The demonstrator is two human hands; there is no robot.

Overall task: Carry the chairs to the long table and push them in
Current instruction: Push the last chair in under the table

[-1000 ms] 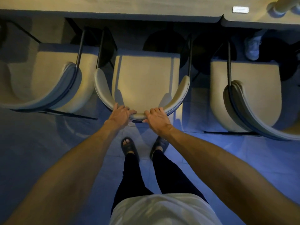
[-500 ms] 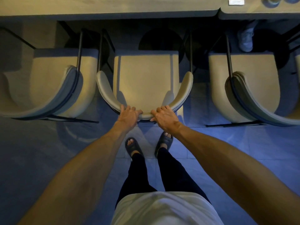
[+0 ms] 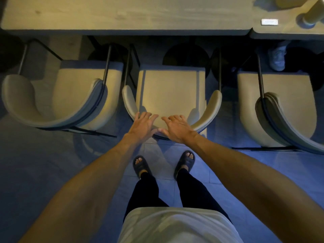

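A beige middle chair (image 3: 171,92) with a curved backrest and thin dark legs stands facing the long wooden table (image 3: 122,13), its seat front just short of the table edge. My left hand (image 3: 142,126) and my right hand (image 3: 177,128) hover side by side over the middle of its backrest, fingers spread and lifted, thumbs nearly touching. Neither hand grips the chair. A matching left chair (image 3: 57,100) and right chair (image 3: 280,109) stand on either side, both turned slightly askew.
Someone else's white shoe (image 3: 277,57) shows under the table at the right. A small white card (image 3: 269,21) and a pale cylinder base (image 3: 310,18) sit on the adjoining tabletop. My sandalled feet (image 3: 164,163) stand on the tiled floor behind the chair.
My hands were gripping the backrest top and pushing the chair toward the table; now the fingers have lifted and spread, letting go of it. My feet have stepped slightly apart.
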